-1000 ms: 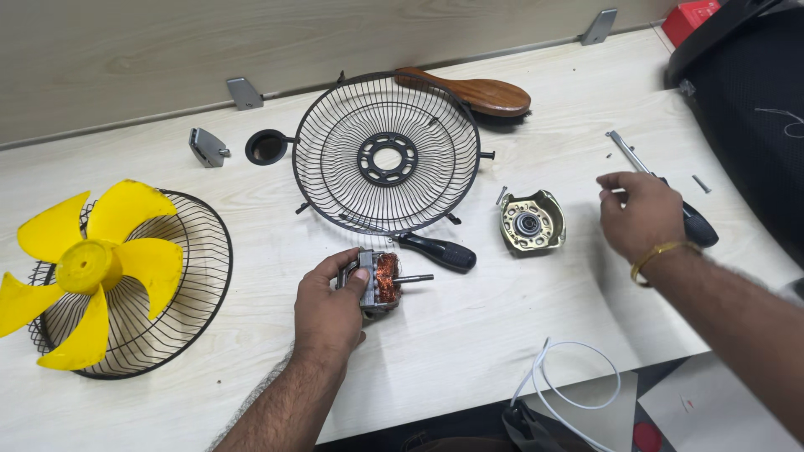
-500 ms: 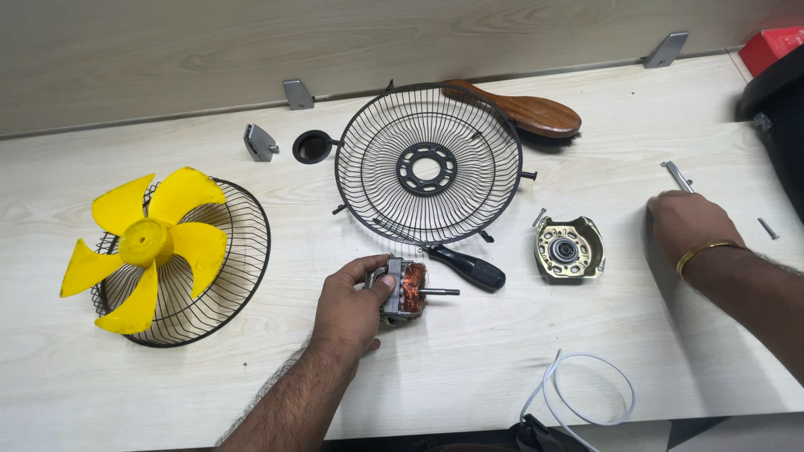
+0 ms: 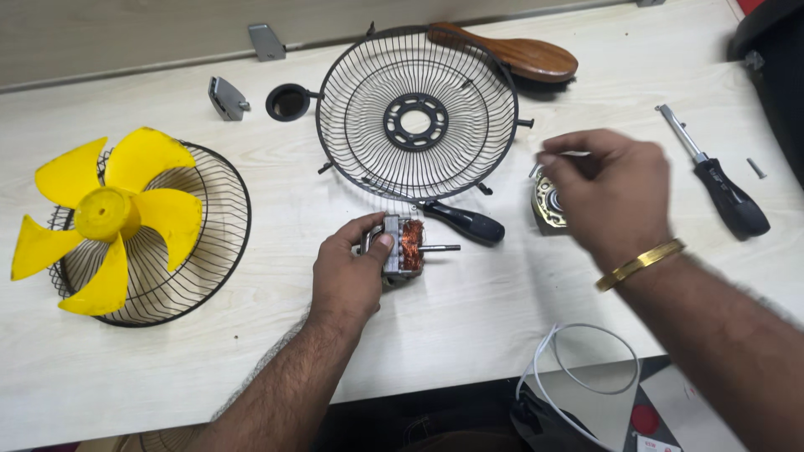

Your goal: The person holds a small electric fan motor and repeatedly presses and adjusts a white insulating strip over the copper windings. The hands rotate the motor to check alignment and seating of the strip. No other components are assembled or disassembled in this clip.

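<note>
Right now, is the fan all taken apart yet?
Mostly. The yellow blade and both wire guards lie loose on the table. The left hand grips the bare motor; the right hand pinches a small part above the motor cover. Nothing is joined together.

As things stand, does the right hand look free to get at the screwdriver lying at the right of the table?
Probably yes: the right hand hovers just left of the screwdriver, with only bare table between.

A yellow fan blade [image 3: 109,219] lies on one wire guard [image 3: 219,219]; a wooden brush [image 3: 512,53] lies behind another guard [image 3: 416,113].
</note>
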